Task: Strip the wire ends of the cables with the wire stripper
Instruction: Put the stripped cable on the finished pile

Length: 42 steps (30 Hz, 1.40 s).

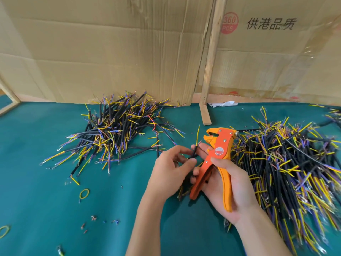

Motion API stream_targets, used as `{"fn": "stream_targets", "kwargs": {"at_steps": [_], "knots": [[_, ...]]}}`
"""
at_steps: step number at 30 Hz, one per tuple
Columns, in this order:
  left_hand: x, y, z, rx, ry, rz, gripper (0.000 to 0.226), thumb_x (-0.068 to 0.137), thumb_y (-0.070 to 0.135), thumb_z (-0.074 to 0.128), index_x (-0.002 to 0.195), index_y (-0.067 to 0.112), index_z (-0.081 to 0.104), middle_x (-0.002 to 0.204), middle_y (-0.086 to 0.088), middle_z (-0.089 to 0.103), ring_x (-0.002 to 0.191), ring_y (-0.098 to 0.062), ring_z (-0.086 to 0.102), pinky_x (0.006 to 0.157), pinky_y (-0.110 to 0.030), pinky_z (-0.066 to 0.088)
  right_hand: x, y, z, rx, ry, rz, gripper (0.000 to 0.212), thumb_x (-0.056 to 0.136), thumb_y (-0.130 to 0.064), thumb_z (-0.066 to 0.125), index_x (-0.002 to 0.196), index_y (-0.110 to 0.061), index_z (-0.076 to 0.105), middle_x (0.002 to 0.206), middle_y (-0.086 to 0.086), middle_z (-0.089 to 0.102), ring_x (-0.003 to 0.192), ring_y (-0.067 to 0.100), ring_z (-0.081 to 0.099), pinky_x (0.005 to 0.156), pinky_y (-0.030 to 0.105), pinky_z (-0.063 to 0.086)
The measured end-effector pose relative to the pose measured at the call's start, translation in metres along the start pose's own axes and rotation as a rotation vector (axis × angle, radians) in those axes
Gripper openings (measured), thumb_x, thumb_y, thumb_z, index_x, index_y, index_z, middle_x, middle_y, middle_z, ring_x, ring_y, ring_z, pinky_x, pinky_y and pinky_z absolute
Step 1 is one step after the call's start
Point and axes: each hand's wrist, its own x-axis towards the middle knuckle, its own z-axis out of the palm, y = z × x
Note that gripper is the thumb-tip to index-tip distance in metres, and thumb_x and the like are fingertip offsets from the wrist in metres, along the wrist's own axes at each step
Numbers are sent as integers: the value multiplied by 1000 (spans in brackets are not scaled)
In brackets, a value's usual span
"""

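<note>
Two piles flank the hands; judging by them, many cables remain. Left hand [170,168] pinches a cable [194,153]; right hand [228,183] grips the stripper [217,150].

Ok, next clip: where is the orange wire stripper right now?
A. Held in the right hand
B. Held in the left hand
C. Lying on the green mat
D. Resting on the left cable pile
A: the right hand grips the wire stripper by its handles, while the left hand pinches a black cable beside its head.
</note>
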Motion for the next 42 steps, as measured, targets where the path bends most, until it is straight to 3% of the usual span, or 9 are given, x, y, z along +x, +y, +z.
{"fn": "stream_targets", "kwargs": {"at_steps": [3,6,12,17,20,30,35,39,42], "knots": [[-1,1,4,-58,51,37,8,93,19,68,91,26,72,65,4,66,46,-20,61,54,-34,55,1,2,2,-48,13,3,59,73,-18,68,132,-10,67,130,13,69,71,26,61,67,41,55],[1,3,5,27,204,88,12,92,17,68,84,25,73,71,6,72,64,-16,67,64,-31,55,0,2,4,-71,9,14,54,77,-18,67,131,-10,68,128,13,68,74,30,62,68,44,56],[4,2,-2,-57,370,151,15,95,11,63,86,20,71,71,5,70,70,-16,65,71,-28,51,-1,-1,5,-52,-4,126,46,91,-32,64,134,-17,66,122,29,67,92,44,66,94,58,55],[5,2,1,-48,359,171,15,98,14,60,94,23,71,75,4,69,73,-19,64,74,-35,52,-2,-2,8,-139,-58,186,44,91,-32,68,132,-15,67,87,22,63,75,37,63,74,51,57],[4,1,1,-33,355,166,16,99,14,57,98,22,71,82,5,70,72,-15,62,76,-39,54,-5,-3,9,-219,-105,187,50,81,-22,80,129,-15,69,88,22,64,73,36,64,71,48,57],[6,-3,0,47,365,140,16,99,13,57,100,21,72,88,4,70,79,-17,59,82,-42,53,-6,-3,7,-273,-147,147,53,76,0,74,128,-11,68,81,18,55,69,33,59,68,46,55],[5,-2,1,76,360,148,26,97,9,59,88,31,69,83,13,72,85,-25,62,82,-42,51,-6,0,8,-232,-127,151,50,77,-9,80,126,-8,68,69,10,43,56,25,47,55,38,48],[6,-3,2,97,358,156,20,96,11,62,91,28,72,83,9,72,81,-19,62,78,-36,51,-3,0,8,-236,-29,100,36,82,-12,77,117,-6,72,57,2,31,39,12,31,39,24,33],[5,-1,5,124,349,156,15,95,13,64,94,24,73,87,6,72,82,-14,64,80,-32,51,-3,4,12,-188,28,62,40,81,-22,74,116,-3,70,57,2,34,39,14,33,38,24,34]]}}
